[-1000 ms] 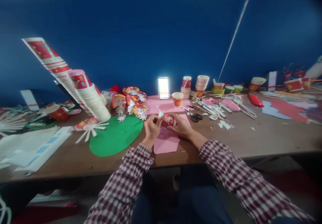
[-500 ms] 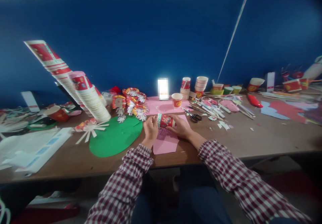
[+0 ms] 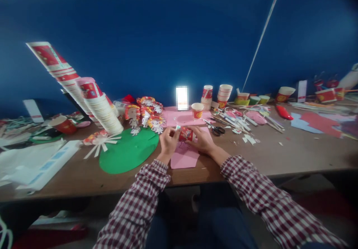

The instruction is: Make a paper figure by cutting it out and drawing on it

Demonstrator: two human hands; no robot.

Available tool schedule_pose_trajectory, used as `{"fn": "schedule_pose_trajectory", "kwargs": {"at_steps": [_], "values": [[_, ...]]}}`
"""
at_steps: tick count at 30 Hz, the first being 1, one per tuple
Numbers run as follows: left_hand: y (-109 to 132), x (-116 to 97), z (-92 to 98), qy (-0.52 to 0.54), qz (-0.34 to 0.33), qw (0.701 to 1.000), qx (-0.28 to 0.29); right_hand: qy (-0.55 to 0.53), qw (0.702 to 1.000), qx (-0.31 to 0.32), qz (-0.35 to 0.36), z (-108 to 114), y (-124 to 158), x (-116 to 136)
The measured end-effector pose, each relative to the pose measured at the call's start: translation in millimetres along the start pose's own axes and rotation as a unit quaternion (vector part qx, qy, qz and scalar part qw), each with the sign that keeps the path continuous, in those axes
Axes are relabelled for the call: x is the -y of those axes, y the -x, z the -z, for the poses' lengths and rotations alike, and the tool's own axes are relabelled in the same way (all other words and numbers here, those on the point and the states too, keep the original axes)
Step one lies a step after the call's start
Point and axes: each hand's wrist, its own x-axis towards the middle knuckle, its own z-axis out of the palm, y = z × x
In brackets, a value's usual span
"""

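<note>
Between my hands a red printed paper cup [image 3: 184,133] lies on its side, above a pink paper sheet [image 3: 186,158] with dark drawn lines. My left hand [image 3: 168,141] closes on the cup's left end, its thumb over the printed side. My right hand [image 3: 203,140] wraps the right end with the fingers along the top. Part of the cup is hidden by both hands. Behind them an upright paper cup [image 3: 197,111] stands on another pink sheet [image 3: 176,118]. Black-handled scissors [image 3: 217,130] lie to the right of my right hand.
A green paper oval [image 3: 130,153] lies to the left, with paper lion figures [image 3: 145,115] behind it. Tall leaning cup stacks [image 3: 102,111] rise at the left. White paper scraps [image 3: 250,139], sticks and a red pouch-like item [image 3: 283,112] lie to the right.
My left hand has shifted slightly right over the cup's left end, covering more of its green-and-white print. The right hand stays nearly in place on the cup.
</note>
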Motion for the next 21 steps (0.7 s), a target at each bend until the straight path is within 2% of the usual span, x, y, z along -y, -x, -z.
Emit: {"fn": "schedule_pose_trajectory", "kwargs": {"at_steps": [16,21], "values": [[-3.3,8.6,2.2,-0.020,0.035,0.999,-0.034,0.021,0.999,-0.017,0.036,3.6,-1.9,0.7],[-1.6,8.8,1.3,-0.004,0.021,1.000,-0.002,0.030,0.998,-0.026,0.040,4.7,-1.4,1.3]]}}
